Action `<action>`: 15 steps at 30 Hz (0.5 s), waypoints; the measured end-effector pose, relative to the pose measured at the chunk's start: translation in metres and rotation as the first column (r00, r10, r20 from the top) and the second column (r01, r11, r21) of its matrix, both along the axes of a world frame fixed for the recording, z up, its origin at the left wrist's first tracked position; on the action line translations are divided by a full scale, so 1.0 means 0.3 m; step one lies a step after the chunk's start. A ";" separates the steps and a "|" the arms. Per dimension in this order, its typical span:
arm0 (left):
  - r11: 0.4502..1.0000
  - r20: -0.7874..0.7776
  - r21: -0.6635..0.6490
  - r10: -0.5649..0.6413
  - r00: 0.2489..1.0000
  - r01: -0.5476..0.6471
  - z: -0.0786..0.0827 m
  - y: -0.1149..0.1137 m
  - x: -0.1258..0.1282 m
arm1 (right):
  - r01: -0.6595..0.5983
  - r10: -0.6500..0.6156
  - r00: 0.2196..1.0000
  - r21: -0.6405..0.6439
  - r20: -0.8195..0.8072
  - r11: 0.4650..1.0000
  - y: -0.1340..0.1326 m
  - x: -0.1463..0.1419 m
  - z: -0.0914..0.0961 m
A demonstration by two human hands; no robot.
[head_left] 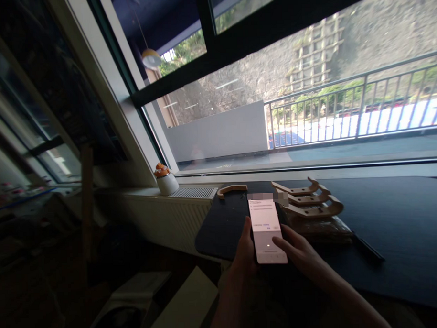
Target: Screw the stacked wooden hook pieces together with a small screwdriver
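Observation:
My left hand (244,251) grips a smartphone (266,229) by its left edge, holding it upright over the near left corner of a dark table (403,224). The lit screen shows a pale page with text. My right hand (296,250) rests along the phone's right side, with its index finger reaching onto the lower screen. Just beyond the phone lie three curved wooden pieces (307,199) stacked on a flat package (324,227). A single curved wooden piece (232,189) lies apart near the table's far left edge.
A dark pen-like tool (368,248) lies right of the package. A white pot with an orange figure (166,180) stands on the radiator shelf (194,192) under the big window. White boxes (183,304) sit on the floor at lower left.

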State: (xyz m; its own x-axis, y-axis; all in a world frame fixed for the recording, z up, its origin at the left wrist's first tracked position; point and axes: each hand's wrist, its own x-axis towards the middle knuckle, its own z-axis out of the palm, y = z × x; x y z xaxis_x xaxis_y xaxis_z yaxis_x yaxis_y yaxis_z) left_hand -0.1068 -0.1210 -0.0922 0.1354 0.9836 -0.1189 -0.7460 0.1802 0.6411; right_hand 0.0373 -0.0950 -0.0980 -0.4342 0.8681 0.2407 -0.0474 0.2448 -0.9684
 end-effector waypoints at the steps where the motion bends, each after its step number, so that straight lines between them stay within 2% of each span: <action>1: 1.000 0.004 0.002 -0.004 1.000 0.004 -0.001 0.000 0.000 | 0.002 -0.002 1.000 0.000 -0.003 1.000 -0.001 0.000 0.001; 15: 1.000 0.015 0.022 0.005 1.000 -0.005 0.002 -0.003 0.002 | 0.016 -0.016 1.000 -0.008 0.003 1.000 -0.003 -0.001 0.019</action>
State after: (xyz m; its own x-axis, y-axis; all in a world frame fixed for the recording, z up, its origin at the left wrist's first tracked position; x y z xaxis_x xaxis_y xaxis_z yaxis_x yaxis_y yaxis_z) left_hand -0.1060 -0.1219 -0.0915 0.1324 0.9866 -0.0955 -0.7560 0.1628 0.6340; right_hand 0.0369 -0.0960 -0.0923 -0.4209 0.8768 0.2327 -0.0410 0.2379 -0.9704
